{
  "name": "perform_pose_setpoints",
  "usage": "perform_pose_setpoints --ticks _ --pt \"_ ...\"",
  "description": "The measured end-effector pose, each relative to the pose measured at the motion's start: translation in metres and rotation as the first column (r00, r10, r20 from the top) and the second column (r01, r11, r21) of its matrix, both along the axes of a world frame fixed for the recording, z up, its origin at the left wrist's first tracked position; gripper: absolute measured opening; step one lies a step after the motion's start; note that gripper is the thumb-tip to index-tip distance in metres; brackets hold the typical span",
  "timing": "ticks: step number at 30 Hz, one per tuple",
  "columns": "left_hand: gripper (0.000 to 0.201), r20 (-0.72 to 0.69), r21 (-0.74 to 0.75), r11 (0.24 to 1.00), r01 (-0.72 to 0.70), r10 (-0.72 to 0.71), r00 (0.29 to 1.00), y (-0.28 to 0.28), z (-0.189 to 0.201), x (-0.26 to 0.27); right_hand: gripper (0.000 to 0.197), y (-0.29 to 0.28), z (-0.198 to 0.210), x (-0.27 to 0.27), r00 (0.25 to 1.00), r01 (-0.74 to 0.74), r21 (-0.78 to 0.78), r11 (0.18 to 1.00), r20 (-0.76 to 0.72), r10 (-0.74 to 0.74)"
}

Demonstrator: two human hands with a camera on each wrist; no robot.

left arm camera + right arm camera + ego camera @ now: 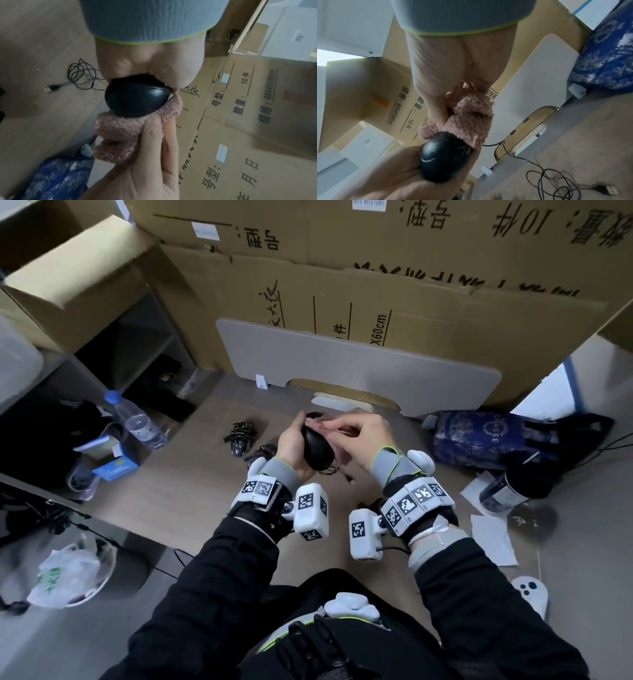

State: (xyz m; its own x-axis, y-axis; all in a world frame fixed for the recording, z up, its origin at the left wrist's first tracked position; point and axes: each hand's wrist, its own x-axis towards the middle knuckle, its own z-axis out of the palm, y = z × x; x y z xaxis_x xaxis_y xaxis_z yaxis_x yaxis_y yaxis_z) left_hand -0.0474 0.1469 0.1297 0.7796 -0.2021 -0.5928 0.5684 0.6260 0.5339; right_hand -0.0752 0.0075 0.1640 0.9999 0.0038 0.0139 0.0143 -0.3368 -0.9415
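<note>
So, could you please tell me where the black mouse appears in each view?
Head: black mouse at centre, gripped by the left hand.
Left wrist: mouse at centre, just below the palm.
Right wrist: mouse at lower centre-left.
Shared landmark: the pink cloth, touching the mouse in all three.

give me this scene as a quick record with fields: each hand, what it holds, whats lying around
activity: wiping a black mouse with a pink fuzzy cloth
left hand: grips the mouse, held above the desk
right hand: fingers pinch the cloth against the mouse's far end
usb plug: lies unplugged on the desk
nearby: second mouse, water bottle at left, blue bag at right
</note>
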Motion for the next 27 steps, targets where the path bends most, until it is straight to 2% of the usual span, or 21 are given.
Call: perform_pose_setpoints --ticks 4,9,11,13,15,16,20,25,27 --pt "0.058 -0.028 -0.159 0.979 -0.125 0.122 0.992 0.001 0.007 -0.001 0.017 0.011 0.004 -0.001 0.993 -0.08 -0.007 0.997 0.089 0.081" --pt "0.048 -0.103 -0.247 0.926 -0.284 0.266 0.958 0.007 0.014 0.007 0.018 0.011 -0.005 -0.003 0.997 -0.076 0.245 0.967 0.028 0.071" --pt "0.043 -0.107 -0.277 0.919 -0.282 0.262 0.959 0.009 0.018 0.006 0.017 0.002 -0.013 0.001 1.0 -0.007 0.233 0.972 -0.02 0.012" --pt "0.042 -0.075 -0.237 0.94 -0.246 0.235 0.969 0.007 0.016 0.0 0.026 -0.01 -0.017 0.009 0.991 0.135 0.208 0.969 -0.016 -0.134" --pt "0.045 -0.057 -0.232 0.949 -0.215 0.207 0.977 0.001 0.013 -0.007 0.015 -0.014 -0.008 0.013 0.979 0.199 0.232 0.952 0.002 -0.205" --pt "0.047 -0.048 -0.231 0.951 -0.204 0.198 0.979 -0.002 0.013 -0.009 0.01 -0.012 -0.004 0.013 0.984 0.176 0.24 0.955 -0.007 -0.18" --pt "0.058 -0.03 -0.249 0.948 -0.201 0.199 0.979 -0.006 0.02 -0.01 0.014 0.003 0.001 0.006 0.995 0.016 0.242 0.97 -0.097 0.008" --pt "0.069 -0.126 -0.073 0.95 -0.303 0.293 0.948 -0.008 0.028 -0.003 0.014 0.01 -0.01 -0.004 0.968 -0.093 0.263 0.96 -0.2 0.149" --pt "0.072 -0.097 -0.044 0.952 -0.302 0.297 0.95 -0.008 0.032 0.003 0.015 0.015 -0.013 -0.008 0.973 -0.064 0.301 0.952 -0.192 0.127"
